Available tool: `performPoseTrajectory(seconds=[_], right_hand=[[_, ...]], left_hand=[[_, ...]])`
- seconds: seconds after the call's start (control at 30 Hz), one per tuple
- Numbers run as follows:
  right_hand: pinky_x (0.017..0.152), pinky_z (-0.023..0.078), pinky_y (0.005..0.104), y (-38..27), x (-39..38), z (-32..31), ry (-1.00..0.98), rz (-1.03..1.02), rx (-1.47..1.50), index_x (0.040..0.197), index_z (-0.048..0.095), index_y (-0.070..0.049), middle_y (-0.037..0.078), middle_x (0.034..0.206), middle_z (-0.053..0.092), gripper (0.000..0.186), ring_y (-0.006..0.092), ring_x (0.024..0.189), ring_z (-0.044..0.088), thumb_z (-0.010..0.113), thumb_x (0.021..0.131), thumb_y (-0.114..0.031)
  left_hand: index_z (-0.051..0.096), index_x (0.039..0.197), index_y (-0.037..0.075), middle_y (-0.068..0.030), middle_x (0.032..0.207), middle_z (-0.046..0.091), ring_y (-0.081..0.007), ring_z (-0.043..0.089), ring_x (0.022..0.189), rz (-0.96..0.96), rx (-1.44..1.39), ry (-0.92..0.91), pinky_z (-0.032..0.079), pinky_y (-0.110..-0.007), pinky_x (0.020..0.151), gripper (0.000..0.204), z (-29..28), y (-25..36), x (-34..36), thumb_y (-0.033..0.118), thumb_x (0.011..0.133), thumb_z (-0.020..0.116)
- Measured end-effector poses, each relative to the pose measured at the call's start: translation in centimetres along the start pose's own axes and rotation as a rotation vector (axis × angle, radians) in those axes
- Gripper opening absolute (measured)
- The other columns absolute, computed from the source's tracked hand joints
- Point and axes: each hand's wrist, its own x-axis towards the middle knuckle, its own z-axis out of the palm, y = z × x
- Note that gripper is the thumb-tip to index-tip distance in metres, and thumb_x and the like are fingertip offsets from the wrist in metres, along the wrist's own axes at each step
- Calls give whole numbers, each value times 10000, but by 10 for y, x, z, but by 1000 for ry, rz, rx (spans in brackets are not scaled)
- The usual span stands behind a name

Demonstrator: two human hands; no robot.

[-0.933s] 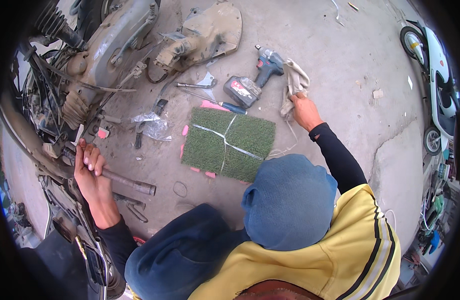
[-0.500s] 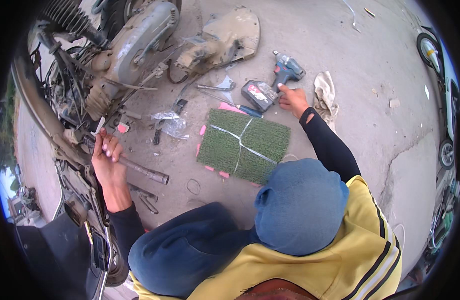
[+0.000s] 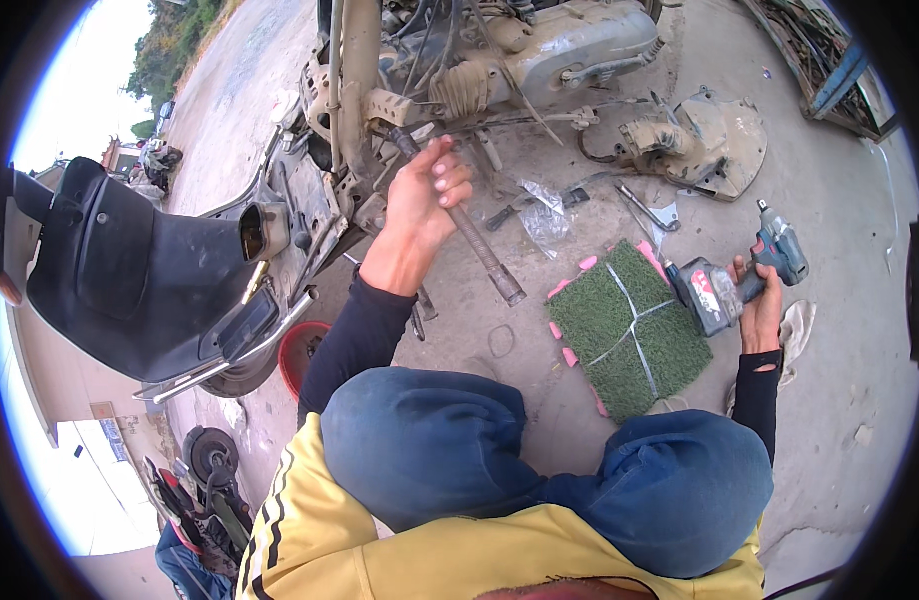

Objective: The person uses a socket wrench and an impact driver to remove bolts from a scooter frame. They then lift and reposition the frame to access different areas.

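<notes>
Your left hand (image 3: 427, 200) closed round long metal rod (image 3: 460, 215), rod slanting down-right from scooter frame (image 3: 355, 90) toward concrete floor (image 3: 840, 230). Your right hand (image 3: 762, 312) wrapped round grip of blue-grey cordless drill (image 3: 750, 268), drill just off floor beside green turf mat (image 3: 635, 330). Mat lies flat between your knees and stripped engine (image 3: 570, 50). Wrench (image 3: 648, 212) on floor near mat. Black scooter seat (image 3: 130, 270) to your left.

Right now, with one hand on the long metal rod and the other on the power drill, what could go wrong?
The left hand alone holds the metal rod under the motorcycle frame; it might slip. The right hand grips the drill one-handed, possibly unsteadily. Loose tools lie nearby on the ground.
</notes>
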Motion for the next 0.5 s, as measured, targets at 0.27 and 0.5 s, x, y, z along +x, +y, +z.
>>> performPoseTrajectory(seconds=[0.27,0.5], right_hand=[[635,459,276,28,-135,62,-437,-110,-510,1087,605,-21,41,790,590,255,127,656,548,687,1007,-249],[1013,565,397,87,-160,61,-968,-676,-892,1376,607,20,143,1209,737,614,317,1072,737,841,821,-99]], left_hand=[[597,1058,1,3,721,432,-92,384,592,-56,-50,-102,315,-250,481,168,2,1,17,157,1088,545],[551,1107,-52,-25,770,425,-106,384,608,-52,-66,-151,318,-251,495,179,2,4,21,122,1094,512]])
